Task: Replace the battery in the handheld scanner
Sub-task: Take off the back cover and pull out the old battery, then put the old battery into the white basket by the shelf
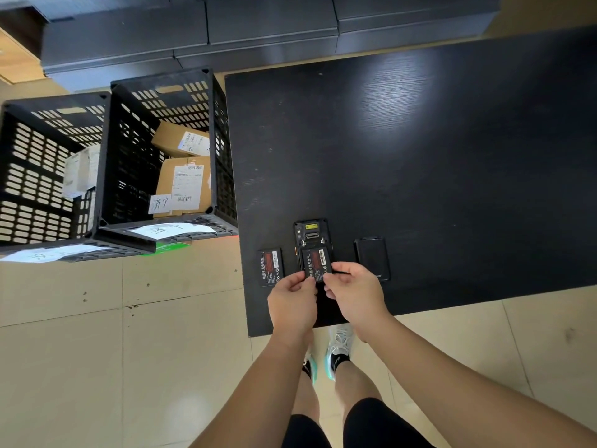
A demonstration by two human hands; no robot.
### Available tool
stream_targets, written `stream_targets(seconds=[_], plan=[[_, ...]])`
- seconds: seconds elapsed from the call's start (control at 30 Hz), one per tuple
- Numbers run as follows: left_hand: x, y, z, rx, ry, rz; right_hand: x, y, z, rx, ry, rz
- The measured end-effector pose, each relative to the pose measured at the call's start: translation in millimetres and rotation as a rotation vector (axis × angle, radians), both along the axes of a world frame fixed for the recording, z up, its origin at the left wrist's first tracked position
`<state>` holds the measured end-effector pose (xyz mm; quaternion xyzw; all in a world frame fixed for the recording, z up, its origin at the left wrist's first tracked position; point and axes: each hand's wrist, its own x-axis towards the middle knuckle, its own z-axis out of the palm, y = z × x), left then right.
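- Operator stands at near edge of black table (452, 156); legs and sneakers (339, 347) visible below tabletop edge, on tiled floor (97, 350).
- Left hand (292, 302): thumb and fingertips pinch near-left corner of battery (316, 261). Remaining fingers curled in toward palm.
- Right hand (352, 292): thumb and forefinger pinch near-right corner of same battery; other fingers curled under, exact contact w/ scanner cannot be told.
- Battery: label side up, red/white print, sits over open rear compartment of handheld scanner (310, 236). Whether fully seated or slightly raised at near end: cannot tell.
- Scanner lies face down on table, close to near-left corner. Far end shows yellow label, scan window, two small screws. Near end hidden by both hands.
- Second battery (270, 266): flat on table just left of scanner, label up, apart from scanner body, near left hand.
- Battery cover (372, 257): plain black panel, flat on table just right of scanner, not touching it; small white lettering at near corner.
- Rest of tabletop beyond scanner: bare dark wood grain w/ light glare.
- Left of table, on floor: two black perforated crates. Nearer-table crate (219, 140) holds cardboard parcels (184, 185) w/ shipping labels; left crate (38, 176) holds white packages. Handwritten paper tags on both front rims.
- Far side: row of dark grey boxes (258, 30).
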<state>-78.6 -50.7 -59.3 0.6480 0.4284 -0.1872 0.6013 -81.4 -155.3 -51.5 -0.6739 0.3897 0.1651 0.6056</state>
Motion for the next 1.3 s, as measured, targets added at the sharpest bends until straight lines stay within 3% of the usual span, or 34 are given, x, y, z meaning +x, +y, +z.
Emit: stream_targets(seconds=[0.23,0.43,0.7,1.0,1.3], plan=[[7.6,1.8,34.1,-0.016,-0.047,-0.076,1.7,-3.2,26.3,0.061,-0.036,-0.094],[35.2,-37.2,101.5,-0.092,-0.21,-0.235,6.9,-39.1,90.0,0.079,-0.199,-0.27],[35.2,-179.6,199.2,-0.309,-0.334,-0.566,-32.8,-157.0,181.9,-0.001,-0.462,-0.7],[-57.0,-364.1,274.9,-0.519,-0.408,-1.048,-155.1,-311.5,253.7,-0.125,-0.672,-1.111],[-143.9,-492.4,309.8,-0.567,-0.447,-1.423,-264.6,-415.6,279.0,-0.243,-0.706,-1.264]])
